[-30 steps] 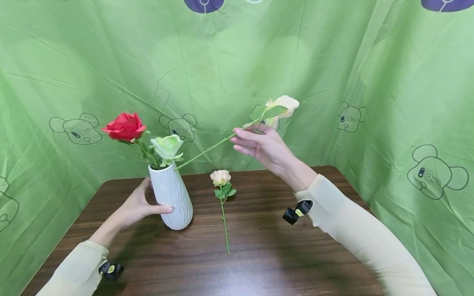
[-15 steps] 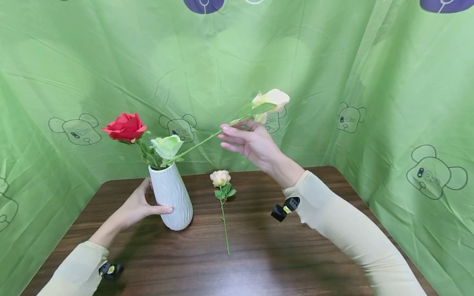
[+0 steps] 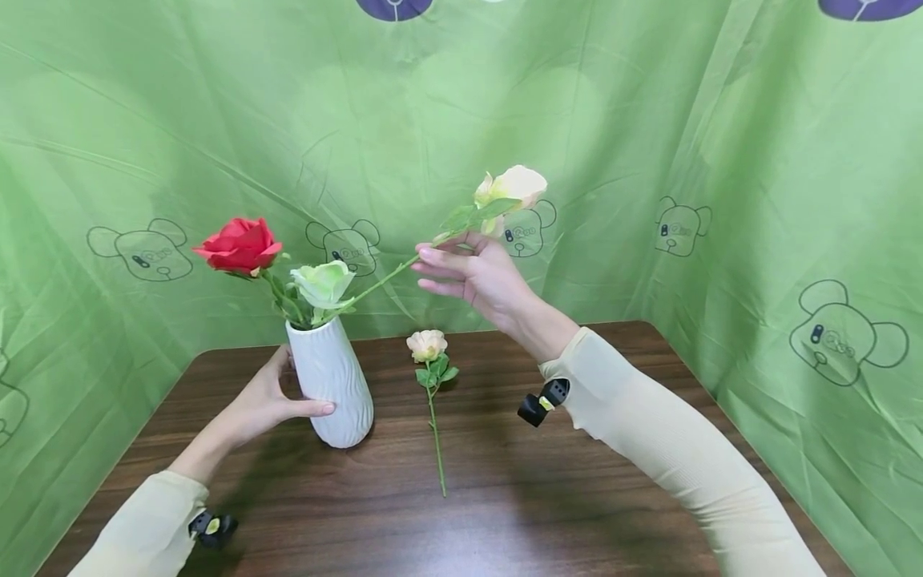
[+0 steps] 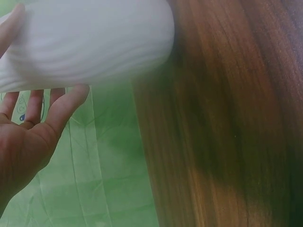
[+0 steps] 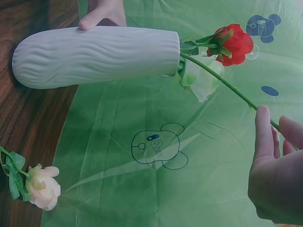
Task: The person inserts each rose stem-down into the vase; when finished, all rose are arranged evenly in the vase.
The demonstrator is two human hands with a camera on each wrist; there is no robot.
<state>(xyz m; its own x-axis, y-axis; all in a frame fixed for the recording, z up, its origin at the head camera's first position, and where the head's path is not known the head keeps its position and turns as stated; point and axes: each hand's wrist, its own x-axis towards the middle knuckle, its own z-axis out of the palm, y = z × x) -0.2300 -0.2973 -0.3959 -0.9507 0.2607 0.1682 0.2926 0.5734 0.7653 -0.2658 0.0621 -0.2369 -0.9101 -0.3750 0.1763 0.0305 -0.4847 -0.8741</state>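
Observation:
A white ribbed vase [image 3: 330, 385] stands on the table, tilted slightly leftward in the head view. My left hand [image 3: 261, 407] grips its side, the thumb across the front and the other fingers mostly hidden behind. A red rose [image 3: 239, 245] and a pale green rose [image 3: 321, 282] stick out of the mouth. With thumb and fingertips, my right hand [image 3: 492, 282] pinches the stem of a cream rose [image 3: 521, 186] near its leaves. That stem [image 5: 222, 80] slants down to the vase's mouth, its tip out of sight at the rim.
A peach rose [image 3: 427, 345] lies on the brown wooden table [image 3: 519, 481], right of the vase, its stem pointing toward the front. Green cloth [image 3: 447, 120] with printed bear faces hangs behind the table and at both sides.
My right hand has moved left with the cream rose, and its stem has slid down into the vase's mouth behind the pale green rose. My left hand and the vase have stayed put.

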